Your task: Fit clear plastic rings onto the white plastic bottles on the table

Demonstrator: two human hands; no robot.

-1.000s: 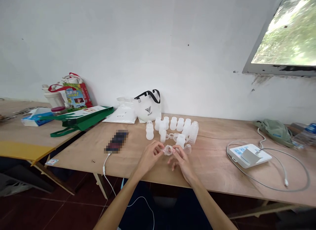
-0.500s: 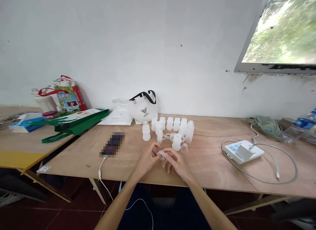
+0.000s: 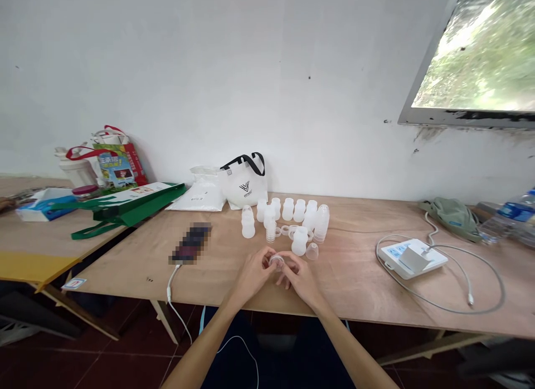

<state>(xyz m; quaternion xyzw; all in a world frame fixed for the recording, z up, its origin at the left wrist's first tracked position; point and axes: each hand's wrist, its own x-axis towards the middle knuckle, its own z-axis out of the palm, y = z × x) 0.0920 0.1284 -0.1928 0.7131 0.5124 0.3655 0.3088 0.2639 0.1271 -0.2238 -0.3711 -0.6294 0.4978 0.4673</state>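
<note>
Near the front edge of the table, my left hand [image 3: 254,271] and my right hand [image 3: 300,275] pinch a small translucent bottle collar ring [image 3: 276,258] between them. Fingers cover part of the ring, so whether anything sits inside it is unclear. Just beyond the hands stands a frosted white bottle [image 3: 298,241], with a clear dome cap [image 3: 311,251] on its right. More loose rings [image 3: 285,230] lie behind it. Several frosted bottles [image 3: 287,209] are lined up further back, and a capped bottle [image 3: 248,222] stands at the left of the group.
A phone [image 3: 191,243] on a white cable lies to the left. Behind are a white plastic package [image 3: 199,191] and a white bag [image 3: 244,188] with black handles. A green bag [image 3: 129,205] straddles the left table edge. Rightward sits a power strip [image 3: 412,259] with a looped cable.
Both hands have stayed together at nearly the same spot. The ring between the fingers has tipped so its round opening faces up more. The bottles have not moved.
</note>
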